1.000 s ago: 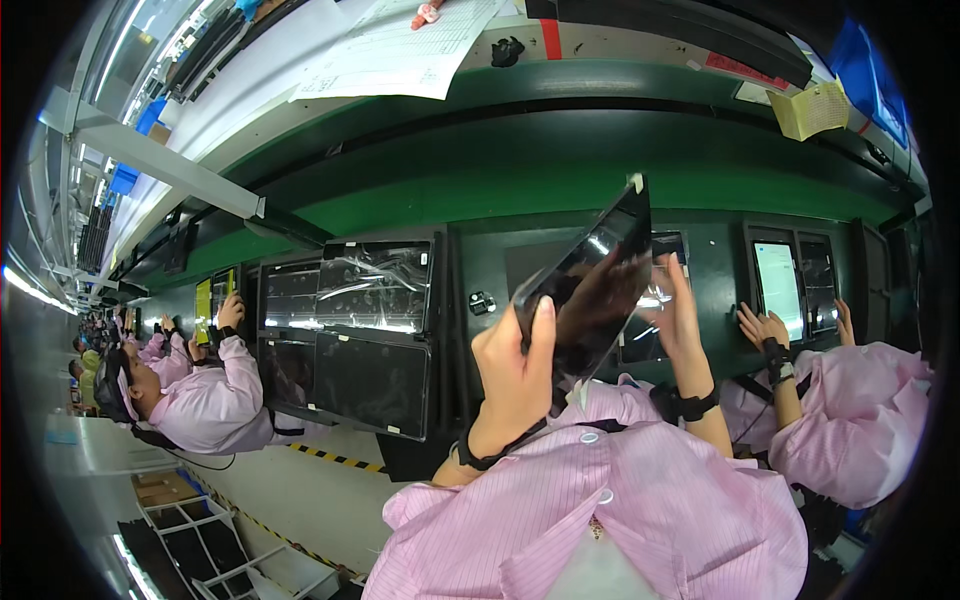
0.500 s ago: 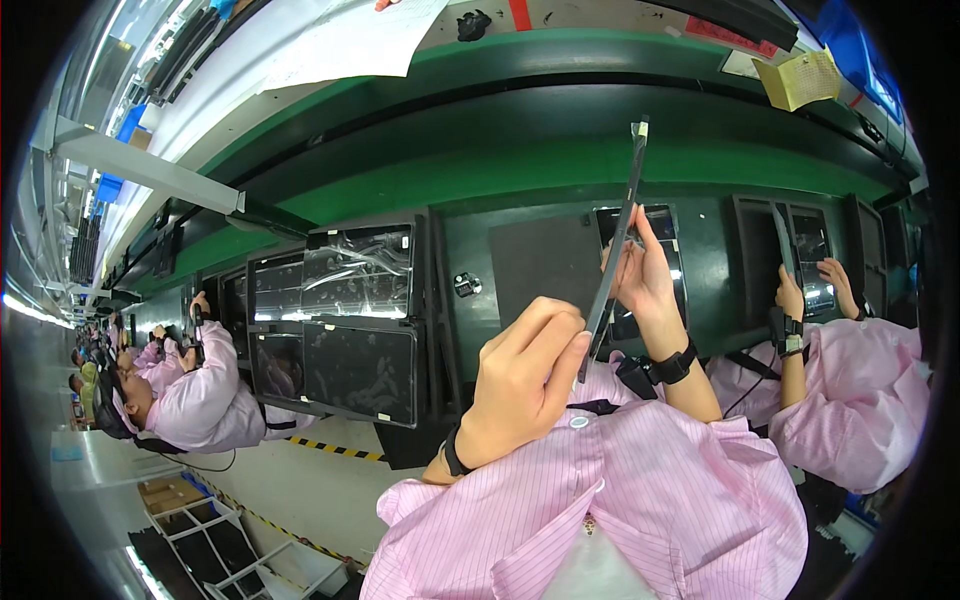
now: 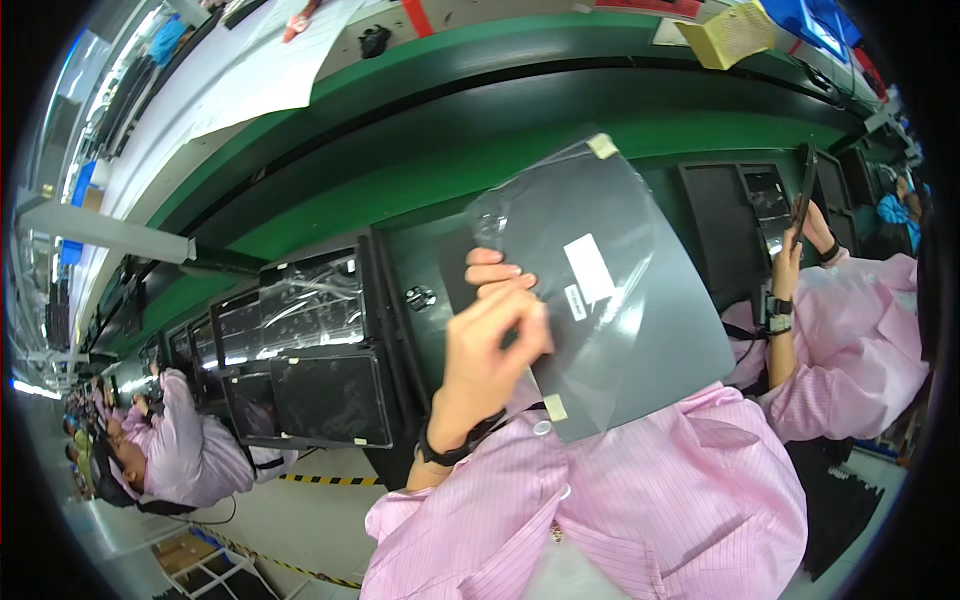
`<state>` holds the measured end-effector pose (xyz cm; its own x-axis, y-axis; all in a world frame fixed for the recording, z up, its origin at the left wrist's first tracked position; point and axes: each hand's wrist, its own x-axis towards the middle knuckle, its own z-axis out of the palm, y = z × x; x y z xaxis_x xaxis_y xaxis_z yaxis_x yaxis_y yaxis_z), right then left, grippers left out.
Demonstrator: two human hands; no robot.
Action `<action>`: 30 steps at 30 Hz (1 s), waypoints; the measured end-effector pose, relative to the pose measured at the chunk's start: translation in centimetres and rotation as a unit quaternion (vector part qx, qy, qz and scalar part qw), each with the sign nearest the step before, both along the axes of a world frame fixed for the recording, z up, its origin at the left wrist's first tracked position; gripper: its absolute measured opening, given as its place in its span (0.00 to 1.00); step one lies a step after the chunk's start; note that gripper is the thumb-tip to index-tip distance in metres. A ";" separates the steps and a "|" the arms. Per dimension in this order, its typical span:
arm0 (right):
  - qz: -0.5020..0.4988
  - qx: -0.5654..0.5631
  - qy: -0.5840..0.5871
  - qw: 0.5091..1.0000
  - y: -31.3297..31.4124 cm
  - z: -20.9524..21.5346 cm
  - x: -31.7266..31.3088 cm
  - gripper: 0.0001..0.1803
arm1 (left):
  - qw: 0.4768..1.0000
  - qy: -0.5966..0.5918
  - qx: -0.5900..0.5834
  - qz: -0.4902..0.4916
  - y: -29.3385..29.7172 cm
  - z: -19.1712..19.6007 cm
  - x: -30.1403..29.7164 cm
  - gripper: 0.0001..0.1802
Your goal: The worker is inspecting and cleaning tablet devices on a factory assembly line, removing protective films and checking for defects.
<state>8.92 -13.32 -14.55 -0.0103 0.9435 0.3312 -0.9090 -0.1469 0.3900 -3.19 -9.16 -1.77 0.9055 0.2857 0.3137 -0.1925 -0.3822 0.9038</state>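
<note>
A long green assembly line [image 3: 420, 190] sweeps across the upper half of the head view, bent by the lens, with a pale bench top above it carrying white sheets [image 3: 265, 70] at the upper left and a yellow block [image 3: 735, 32] at the upper right. Along the line's front sits a row of dark flat panels; the one at centre left is a panel in glossy plastic wrap [image 3: 300, 300], with a bare dark screen [image 3: 330, 395] just below it. At the centre of the frame the person holds up a dark flat panel [image 3: 640, 330], tilted, its face towards the camera and covered by a clear film [image 3: 560, 230] that carries a white label [image 3: 590, 268] and small tan tape tabs at the upper and lower corners. The left hand [image 3: 490, 345] is closed on the panel's left edge, fingers curled over the front and pinching the film against it, a dark wristband at the wrist and a pink sleeve [image 3: 560, 500] filling the lower centre. The right hand is hidden behind the panel, so its grip cannot be told. At the right edge a co-worker in pink [image 3: 860, 340] lifts a thin dark panel [image 3: 805, 185] edge-on. At the lower left another co-worker in pink [image 3: 185, 450] leans towards the line.
</note>
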 end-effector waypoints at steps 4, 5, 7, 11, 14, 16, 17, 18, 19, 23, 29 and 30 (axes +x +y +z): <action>0.057 0.147 0.088 0.984 2.9 1.9 -3.6 0.10 | 0.987 -0.031 -0.147 0.056 0.2 0.5 -0.4 0.13; 0.083 0.185 0.114 0.973 3.4 1.6 -4.3 0.10 | 0.988 -0.032 -0.138 0.069 0.9 0.5 -1.0 0.13; 0.105 0.259 0.154 0.948 2.2 2.6 -3.6 0.10 | 0.990 -0.032 -0.116 0.078 1.7 0.8 -1.0 0.14; 0.113 0.295 0.164 0.934 1.6 3.9 -3.6 0.10 | 0.990 -0.036 -0.112 0.083 2.9 1.3 -1.2 0.16; 0.117 0.284 0.164 0.937 1.6 4.8 -3.4 0.10 | 0.987 -0.049 -0.134 0.072 3.4 1.5 -1.1 0.15; 0.125 0.287 0.154 0.937 2.0 5.5 -3.5 0.10 | 0.984 -0.056 -0.152 0.070 3.7 1.5 -0.9 0.14; 0.125 0.313 0.196 0.921 2.3 6.1 -4.0 0.11 | 0.983 -0.063 -0.161 0.064 4.0 1.6 -0.6 0.15; 0.124 0.338 0.238 0.902 2.7 6.5 -4.5 0.12 | 0.981 -0.070 -0.169 0.057 4.2 1.7 -0.3 0.15; 0.127 0.360 0.281 0.880 3.3 6.6 -5.0 0.13 | 0.985 -0.062 -0.151 0.053 4.3 1.8 0.1 0.18; 0.137 0.284 0.234 0.920 2.7 6.2 -3.7 0.09 | 0.984 -0.077 -0.152 0.052 4.2 2.8 0.2 0.19; -0.074 0.051 -0.089 0.992 1.3 -5.4 2.6 0.16 | 0.987 -0.157 0.016 0.042 2.1 4.0 -1.8 0.09; -0.134 -0.143 -0.167 0.966 -1.2 -6.3 4.0 0.18 | 0.987 -0.155 0.033 0.014 1.6 4.2 -1.9 0.05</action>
